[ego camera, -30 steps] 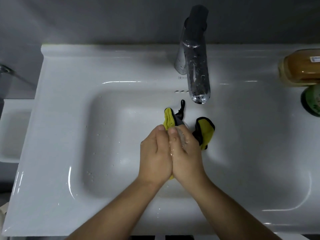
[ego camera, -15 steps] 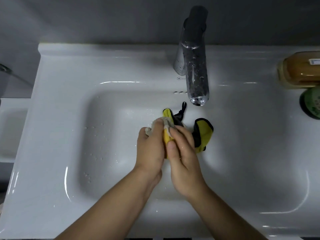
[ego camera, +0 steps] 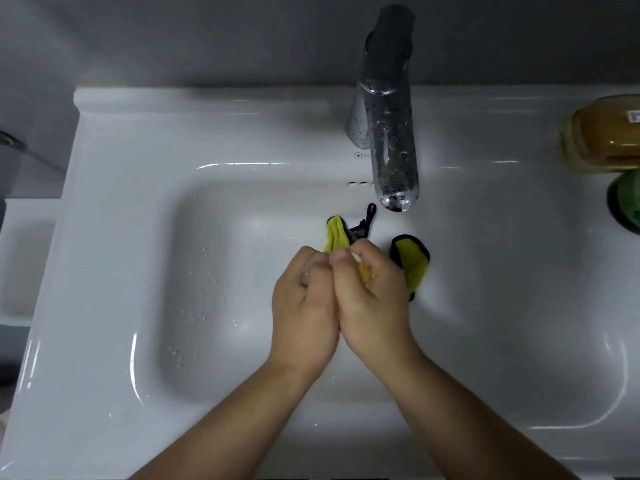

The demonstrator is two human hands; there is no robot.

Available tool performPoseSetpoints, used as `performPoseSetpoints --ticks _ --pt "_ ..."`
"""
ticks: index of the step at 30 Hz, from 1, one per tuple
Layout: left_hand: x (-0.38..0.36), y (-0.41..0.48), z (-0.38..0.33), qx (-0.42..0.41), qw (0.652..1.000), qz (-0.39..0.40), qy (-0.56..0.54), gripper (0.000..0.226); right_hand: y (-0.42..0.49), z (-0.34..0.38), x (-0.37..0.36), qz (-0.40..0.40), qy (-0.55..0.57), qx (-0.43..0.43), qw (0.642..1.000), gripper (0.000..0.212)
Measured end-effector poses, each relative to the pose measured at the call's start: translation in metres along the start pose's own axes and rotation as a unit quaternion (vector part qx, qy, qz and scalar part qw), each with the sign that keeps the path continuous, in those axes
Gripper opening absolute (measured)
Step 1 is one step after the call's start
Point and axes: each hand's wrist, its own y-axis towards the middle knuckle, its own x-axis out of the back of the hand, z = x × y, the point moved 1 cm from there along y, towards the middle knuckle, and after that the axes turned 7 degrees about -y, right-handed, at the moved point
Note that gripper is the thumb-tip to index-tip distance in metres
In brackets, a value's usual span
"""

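Two hands meet over the sink (ego camera: 138,237) basin, just in front of its back edge and below the tap (ego camera: 393,150) spout. The left hand (ego camera: 304,306) and right hand (ego camera: 372,299) are pressed side to side, thumbs touching along their length.

Grip, right hand: fingers curled tight round the cloth (ego camera: 414,268), with yellow fabric showing between thumb and forefinger.

Grip, left hand: fingers curled in as closely, fingertips against the bunched cloth. A pale wet patch shows at its knuckles.

Cloth: yellow with black trim, held bunched between both hands. One end stands up beyond the fingertips towards the back edge, with a black loop beside it. The other end hangs out past the right hand, towards the right edge.

Water drops lie on the basin floor to the left. A bottle (ego camera: 606,133) and a green item (ego camera: 627,202) sit at the back right corner.
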Motion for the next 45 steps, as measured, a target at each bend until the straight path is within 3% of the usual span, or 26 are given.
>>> performPoseSetpoints --ticks 3,7,10,13,16,18,21,23,27,30,33,36,38,45 --pt "0.001 0.004 0.003 -0.050 0.998 0.003 0.045 0.030 0.004 0.001 -0.006 -0.004 0.045 -0.098 0.994 0.035" --pt "0.000 0.006 0.005 -0.040 0.996 -0.001 0.084 0.029 0.010 -0.006 -0.006 0.016 0.060 -0.177 0.982 0.033" --pt "-0.002 0.007 0.003 -0.020 0.995 -0.010 0.095 0.040 0.010 -0.010 0.005 -0.008 0.010 -0.128 0.992 0.038" --pt "-0.001 0.012 -0.003 0.042 0.997 -0.059 0.022 0.040 -0.001 -0.013 0.015 -0.043 0.013 -0.071 0.996 0.043" --pt "0.000 0.012 -0.003 0.105 0.992 -0.028 -0.062 0.010 -0.020 -0.020 0.019 0.002 0.006 -0.028 1.000 0.033" --pt "0.002 0.006 -0.002 0.150 0.984 0.028 -0.089 0.036 -0.025 -0.024 0.022 0.025 -0.032 0.011 0.999 0.033" --pt "0.004 0.004 -0.003 0.195 0.973 0.076 -0.095 0.028 -0.024 -0.027 0.025 0.104 -0.086 0.056 0.989 0.043" --pt "0.003 0.005 -0.005 0.198 0.973 0.074 -0.096 0.035 -0.024 -0.027 0.022 0.152 -0.107 0.062 0.981 0.049" --pt "-0.005 0.004 -0.012 0.204 0.971 0.015 -0.122 0.030 -0.032 -0.029 0.017 0.103 -0.079 0.033 0.991 0.055" --pt "-0.012 -0.005 -0.014 0.121 0.991 0.045 -0.022 0.034 -0.034 -0.030 0.018 0.014 -0.070 0.022 0.997 0.044" --pt "-0.012 -0.017 -0.013 0.021 0.992 0.088 0.087 0.042 -0.032 -0.022 0.020 -0.022 -0.048 0.025 0.998 0.030" --pt "-0.008 -0.020 -0.007 -0.026 0.991 0.074 0.107 0.043 -0.027 -0.011 0.018 0.001 -0.035 0.010 0.999 0.024" --pt "-0.006 -0.018 -0.001 -0.048 0.990 0.060 0.119 0.044 -0.023 -0.006 0.016 0.024 -0.023 -0.048 0.998 0.028" --pt "-0.006 -0.002 0.006 -0.099 0.984 0.046 0.142 0.043 -0.005 -0.006 0.005 -0.015 0.062 -0.183 0.981 0.032"
